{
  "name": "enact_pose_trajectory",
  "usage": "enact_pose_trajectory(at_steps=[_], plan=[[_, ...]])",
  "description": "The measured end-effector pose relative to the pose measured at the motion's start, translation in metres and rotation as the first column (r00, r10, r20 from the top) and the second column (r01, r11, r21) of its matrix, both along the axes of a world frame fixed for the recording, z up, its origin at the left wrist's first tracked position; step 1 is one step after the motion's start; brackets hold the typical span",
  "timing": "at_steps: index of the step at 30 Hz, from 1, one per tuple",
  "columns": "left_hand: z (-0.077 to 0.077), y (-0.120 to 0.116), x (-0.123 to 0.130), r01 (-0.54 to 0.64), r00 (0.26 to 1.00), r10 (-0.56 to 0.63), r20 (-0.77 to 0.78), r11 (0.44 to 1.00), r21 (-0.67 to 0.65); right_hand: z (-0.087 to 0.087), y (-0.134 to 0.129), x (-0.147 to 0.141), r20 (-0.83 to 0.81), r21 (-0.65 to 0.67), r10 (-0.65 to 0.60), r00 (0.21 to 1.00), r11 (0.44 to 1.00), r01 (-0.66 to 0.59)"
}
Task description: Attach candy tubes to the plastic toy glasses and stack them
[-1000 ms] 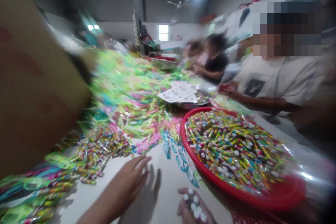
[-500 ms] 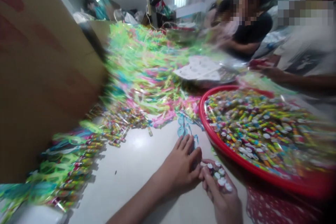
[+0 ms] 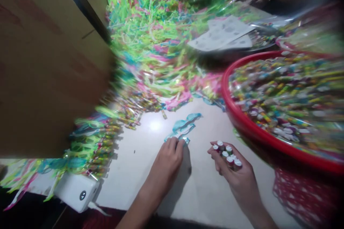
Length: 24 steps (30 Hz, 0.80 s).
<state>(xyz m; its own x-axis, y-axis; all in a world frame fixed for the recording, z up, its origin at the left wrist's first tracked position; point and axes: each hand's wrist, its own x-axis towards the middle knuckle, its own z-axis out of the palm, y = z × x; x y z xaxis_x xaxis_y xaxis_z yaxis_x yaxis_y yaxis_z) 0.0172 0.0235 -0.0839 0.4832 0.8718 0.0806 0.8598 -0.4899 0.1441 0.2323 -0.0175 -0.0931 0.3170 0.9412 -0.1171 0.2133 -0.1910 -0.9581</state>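
Head view: my left hand on a blue strip, my right hand full of candy sticks

My left fingers were curled, their tips resting on the strip's lower end on the white table; I could not tell whether they pinched it. My right hand was half closed around the wrapped sticks, white ends up. That snug curl kept the bunch together, leaving my left hand free. A red basin of candies lay just beside.
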Motion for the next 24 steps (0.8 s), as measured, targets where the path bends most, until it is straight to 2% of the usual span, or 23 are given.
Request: enact_pose_trajectory(at_steps=[3, 6, 9, 14, 17, 20, 24], plan=[[0.013, 0.001, -0.003, 0.007, 0.985, 0.002, 0.174, 0.999, -0.05, 0.005, 0.001, -0.003, -0.035, -0.03, 0.02, 0.999, 0.999, -0.021], [0.027, -0.003, -0.002, 0.037, 0.902, 0.048, 0.429, 0.981, -0.188, 0.008, 0.0, -0.004, -0.057, -0.022, 0.039, 0.998, 0.999, -0.041], [0.033, -0.01, 0.003, 0.099, 0.853, 0.039, 0.521, 0.967, -0.234, 0.009, -0.003, -0.004, -0.069, -0.025, 0.07, 0.995, 0.997, -0.072], [0.031, -0.014, 0.012, 0.186, 0.87, -0.139, 0.474, 0.981, -0.052, 0.009, -0.006, -0.005, -0.036, -0.038, 0.078, 0.996, 0.996, -0.08], [0.03, -0.012, 0.014, 0.189, 0.903, -0.211, 0.375, 0.977, 0.094, 0.01, -0.006, -0.004, -0.037, -0.029, 0.103, 0.994, 0.994, -0.104], [0.028, -0.011, 0.012, 0.19, 0.937, -0.248, 0.246, 0.953, 0.234, 0.011, -0.005, -0.001, -0.035, -0.013, 0.15, 0.988, 0.989, -0.15], [0.029, -0.011, 0.006, 0.231, 0.951, -0.284, 0.122, 0.915, 0.33, 0.013, -0.005, 0.0, -0.028, -0.016, 0.181, 0.983, 0.983, -0.182]])
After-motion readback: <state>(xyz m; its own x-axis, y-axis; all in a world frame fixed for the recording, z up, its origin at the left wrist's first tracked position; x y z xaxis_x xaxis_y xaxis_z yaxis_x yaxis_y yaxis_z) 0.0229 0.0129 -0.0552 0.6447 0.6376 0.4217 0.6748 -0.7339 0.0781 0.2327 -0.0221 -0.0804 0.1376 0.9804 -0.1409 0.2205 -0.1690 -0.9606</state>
